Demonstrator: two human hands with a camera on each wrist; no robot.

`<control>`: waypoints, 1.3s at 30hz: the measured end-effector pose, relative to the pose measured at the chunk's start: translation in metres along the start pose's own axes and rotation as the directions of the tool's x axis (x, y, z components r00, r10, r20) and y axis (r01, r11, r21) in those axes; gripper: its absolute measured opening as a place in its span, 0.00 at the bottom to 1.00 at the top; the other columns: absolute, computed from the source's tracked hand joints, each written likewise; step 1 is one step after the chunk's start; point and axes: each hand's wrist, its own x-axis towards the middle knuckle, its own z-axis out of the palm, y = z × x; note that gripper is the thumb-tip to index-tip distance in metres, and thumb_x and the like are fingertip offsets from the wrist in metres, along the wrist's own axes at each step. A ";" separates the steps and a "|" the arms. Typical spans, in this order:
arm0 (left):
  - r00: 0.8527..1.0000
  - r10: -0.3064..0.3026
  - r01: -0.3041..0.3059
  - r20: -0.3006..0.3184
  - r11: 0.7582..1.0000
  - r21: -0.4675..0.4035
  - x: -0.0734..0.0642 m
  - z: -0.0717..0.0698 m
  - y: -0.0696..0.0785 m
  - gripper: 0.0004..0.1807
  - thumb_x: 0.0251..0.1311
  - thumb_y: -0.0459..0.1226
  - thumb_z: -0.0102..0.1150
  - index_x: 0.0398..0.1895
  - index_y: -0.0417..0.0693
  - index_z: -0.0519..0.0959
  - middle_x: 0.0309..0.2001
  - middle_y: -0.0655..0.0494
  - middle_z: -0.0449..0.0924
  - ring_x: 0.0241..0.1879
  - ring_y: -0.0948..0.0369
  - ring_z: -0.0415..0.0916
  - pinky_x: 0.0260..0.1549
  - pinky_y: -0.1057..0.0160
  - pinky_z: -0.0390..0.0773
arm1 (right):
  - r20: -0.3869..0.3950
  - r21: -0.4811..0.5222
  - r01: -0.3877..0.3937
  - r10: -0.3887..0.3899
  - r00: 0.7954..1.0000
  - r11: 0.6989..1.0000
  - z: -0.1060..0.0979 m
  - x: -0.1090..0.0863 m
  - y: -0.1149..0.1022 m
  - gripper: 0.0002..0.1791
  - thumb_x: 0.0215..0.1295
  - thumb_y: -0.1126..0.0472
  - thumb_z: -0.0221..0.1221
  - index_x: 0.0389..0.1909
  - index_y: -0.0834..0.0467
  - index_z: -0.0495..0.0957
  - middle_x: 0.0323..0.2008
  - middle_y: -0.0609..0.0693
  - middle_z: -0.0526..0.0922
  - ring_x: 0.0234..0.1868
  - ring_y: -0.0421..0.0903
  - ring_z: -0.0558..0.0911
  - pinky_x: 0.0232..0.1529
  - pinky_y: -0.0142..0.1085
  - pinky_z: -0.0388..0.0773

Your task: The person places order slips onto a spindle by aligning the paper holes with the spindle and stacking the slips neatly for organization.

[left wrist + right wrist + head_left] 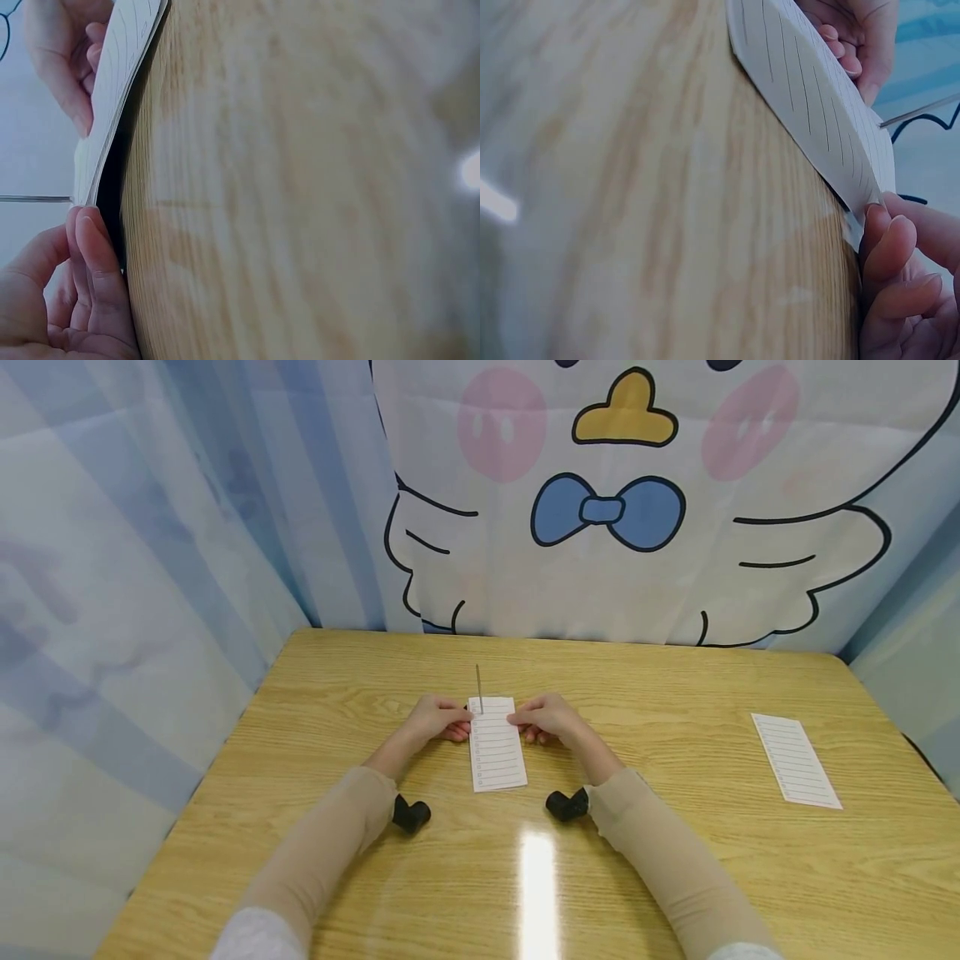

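A thin metal spike (478,683) stands upright and passes through lined white paper slips (497,752) near their top left corner. My left hand (441,718) pinches the slips' left edge close to the spike, thumb above and fingertips below. On the opposite edge my right hand (549,718) pinches the paper between thumb and index finger, its other fingers curled loosely beneath. Several layers show along the edge in the left wrist view, where the paper (112,97) bows over a dark base (112,184). Most of that base is hidden under the slips.
Another lined slip (797,760) lies flat at the right of the wooden table (337,677). A patterned curtain (600,593) hangs behind the far edge, with more curtain at the left. Black wrist cameras (567,806) project inward from both sleeves.
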 end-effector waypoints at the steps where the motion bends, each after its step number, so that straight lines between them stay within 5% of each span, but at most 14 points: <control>1: 1.000 0.003 -0.003 0.005 1.000 -0.002 0.000 0.000 0.000 0.08 0.58 0.29 0.56 0.36 0.29 0.77 0.19 0.52 0.77 0.18 0.64 0.76 0.21 0.69 0.79 | 0.001 0.004 0.000 0.000 1.000 1.000 0.000 0.000 0.000 0.13 0.59 0.59 0.61 0.38 0.65 0.80 0.16 0.47 0.77 0.13 0.38 0.71 0.14 0.27 0.64; 15: 0.999 0.022 -0.021 0.035 0.999 -0.025 0.001 -0.001 -0.001 0.08 0.58 0.29 0.56 0.36 0.28 0.77 0.19 0.52 0.76 0.18 0.64 0.76 0.22 0.69 0.79 | 0.027 0.058 0.063 -0.064 0.998 0.996 -0.006 -0.011 -0.001 0.15 0.65 0.61 0.54 0.45 0.69 0.75 0.24 0.50 0.78 0.21 0.39 0.77 0.21 0.28 0.73; 22: 0.999 0.015 -0.014 0.034 1.000 -0.023 -0.001 0.000 0.000 0.09 0.58 0.29 0.56 0.38 0.28 0.76 0.20 0.52 0.77 0.18 0.64 0.76 0.22 0.69 0.79 | 0.048 0.073 0.123 -0.127 0.991 0.990 -0.014 -0.029 0.000 0.21 0.68 0.58 0.51 0.54 0.69 0.69 0.38 0.59 0.79 0.34 0.45 0.79 0.36 0.35 0.79; 32: 1.000 0.001 0.000 0.021 1.000 -0.015 0.001 0.000 -0.001 0.09 0.58 0.29 0.56 0.37 0.28 0.76 0.20 0.52 0.76 0.18 0.65 0.76 0.22 0.69 0.80 | -0.041 -0.067 0.284 -0.287 0.957 0.956 -0.048 -0.069 0.010 0.23 0.69 0.56 0.49 0.55 0.70 0.66 0.46 0.68 0.75 0.47 0.60 0.75 0.49 0.49 0.75; 39: 1.000 -0.006 0.006 0.008 1.000 -0.023 0.002 0.000 -0.003 0.08 0.58 0.30 0.56 0.36 0.30 0.76 0.21 0.52 0.77 0.18 0.65 0.76 0.22 0.70 0.79 | -0.171 -0.312 0.308 -0.372 0.912 0.899 -0.078 -0.094 0.024 0.23 0.70 0.52 0.48 0.53 0.68 0.68 0.45 0.64 0.75 0.47 0.58 0.74 0.46 0.49 0.74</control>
